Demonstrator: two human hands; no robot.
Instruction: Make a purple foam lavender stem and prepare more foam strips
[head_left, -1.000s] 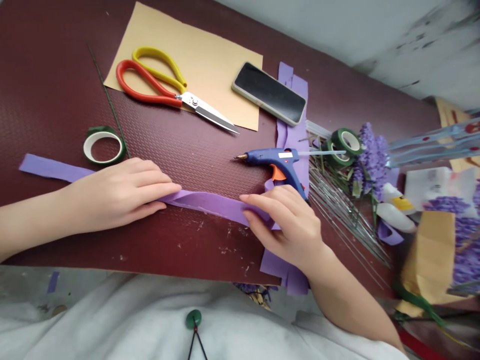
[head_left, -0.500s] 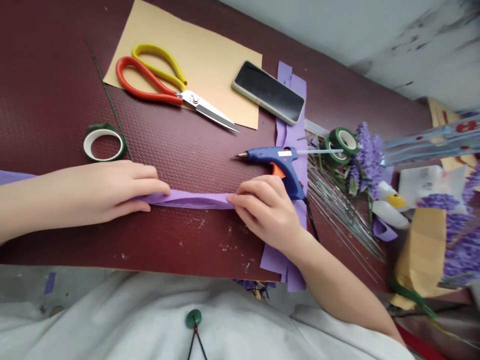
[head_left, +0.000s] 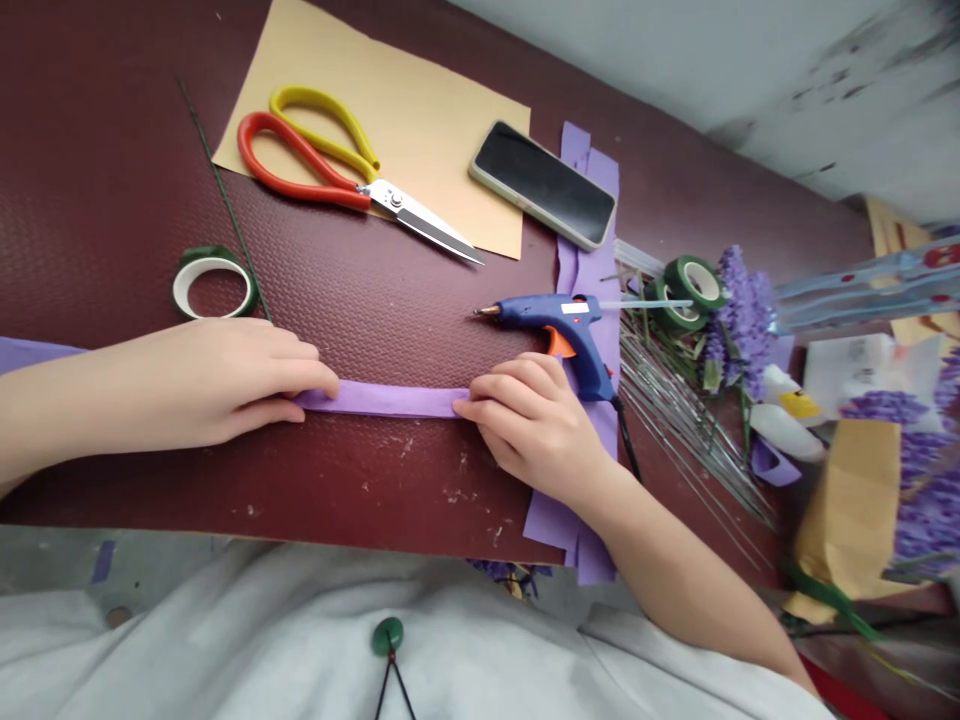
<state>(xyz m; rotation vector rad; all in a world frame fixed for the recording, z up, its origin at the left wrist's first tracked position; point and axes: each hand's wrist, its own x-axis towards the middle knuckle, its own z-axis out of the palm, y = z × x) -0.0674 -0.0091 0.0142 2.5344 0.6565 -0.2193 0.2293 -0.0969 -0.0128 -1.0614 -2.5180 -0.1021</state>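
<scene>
A narrow folded strip of purple paper (head_left: 394, 400) stretches between my two hands, low over the dark red table (head_left: 360, 490). My left hand (head_left: 232, 385) pinches it on the left, and more purple material shows beyond that wrist. At the strip's right end, my right hand (head_left: 532, 420) grips it between thumb and fingers. Just behind the right hand lies a blue hot glue gun (head_left: 574, 320) with an orange trigger, its nozzle pointing left. A roll of green tape (head_left: 253, 290) rests behind my left hand, beside a thin green stem (head_left: 225, 195).
Scissors (head_left: 382, 195) and a phone (head_left: 544, 185) lie across tan paper (head_left: 435, 95). Further purple strips (head_left: 592, 460) run under the glue gun. To the right are metal wires (head_left: 690, 430), tape rolls (head_left: 694, 285), purple flowers (head_left: 742, 310) and a paper-wrapped bunch (head_left: 847, 490).
The strip's open fold between my hands has closed and now lies flat and straight. Both hands keep their grip in nearly the same places; the whole view has shifted slightly.
</scene>
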